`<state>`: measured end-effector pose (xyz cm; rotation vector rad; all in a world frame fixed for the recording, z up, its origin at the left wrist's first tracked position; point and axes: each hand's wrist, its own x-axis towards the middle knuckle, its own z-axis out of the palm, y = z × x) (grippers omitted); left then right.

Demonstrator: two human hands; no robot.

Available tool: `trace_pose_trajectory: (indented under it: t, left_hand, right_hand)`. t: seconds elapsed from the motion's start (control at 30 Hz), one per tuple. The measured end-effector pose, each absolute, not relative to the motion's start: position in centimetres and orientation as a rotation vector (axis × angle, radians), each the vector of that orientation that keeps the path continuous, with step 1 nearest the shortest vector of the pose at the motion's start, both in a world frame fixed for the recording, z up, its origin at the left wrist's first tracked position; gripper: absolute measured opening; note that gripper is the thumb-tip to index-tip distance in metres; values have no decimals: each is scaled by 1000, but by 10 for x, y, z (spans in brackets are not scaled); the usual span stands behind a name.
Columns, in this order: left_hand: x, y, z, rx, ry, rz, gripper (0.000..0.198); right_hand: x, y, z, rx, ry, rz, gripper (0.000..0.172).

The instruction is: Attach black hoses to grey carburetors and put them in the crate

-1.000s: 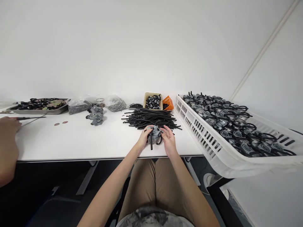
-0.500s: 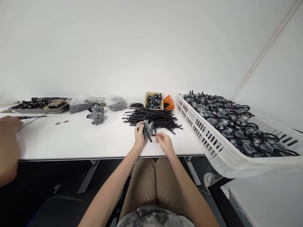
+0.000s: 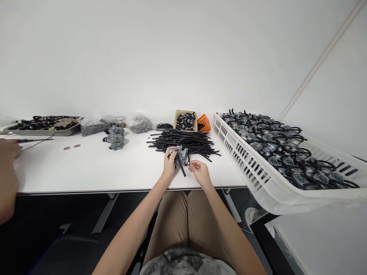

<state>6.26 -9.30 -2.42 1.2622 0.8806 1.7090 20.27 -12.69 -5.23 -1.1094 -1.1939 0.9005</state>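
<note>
Gripping a grey carburetor just above the table's near edge, the left hand is closed around its left side, so that side of the body is hidden behind the fingers. A short black hose hangs from the carburetor and slants down toward the person. The right hand sits just beside it, thumb and forefinger pinched together at the carburetor's lower right. Whatever lies between those fingertips is too small to make out.

Directly behind the carburetor lies a loose pile of black hoses. Behind that stand a tan box of small dark parts and an orange basket, whose contents are hard to tell. To the right, a white slotted crate overhangs the table edge, packed with carburetors already fitted with hoses; its far end runs out of view.

Leftward, two more carburetors rest on the table, with clear plastic bags behind them and two small brown discs nearby. A metal tray holds dark parts that blur together. At the left border, another person's hand is cut off by the frame, next to a thin tool.
</note>
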Motion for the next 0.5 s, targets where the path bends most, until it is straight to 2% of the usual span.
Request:
trace_pose_trajectory:
  t: [0.1,0.2,0.5]
  left_hand:
    - [64,-95,-25,1311,940,1743,17]
    - [65,-99,-24,1366,1036,1769,15]
    - [67,-105,-20,1404,1291,1777,23]
  right_hand:
    - [203,-128,-51,-1107,-1176,893,20]
    - [202,-131,-45,-1088,-1160,879,29]
    - [202,-138,-40,-1006,-1318,916,24]
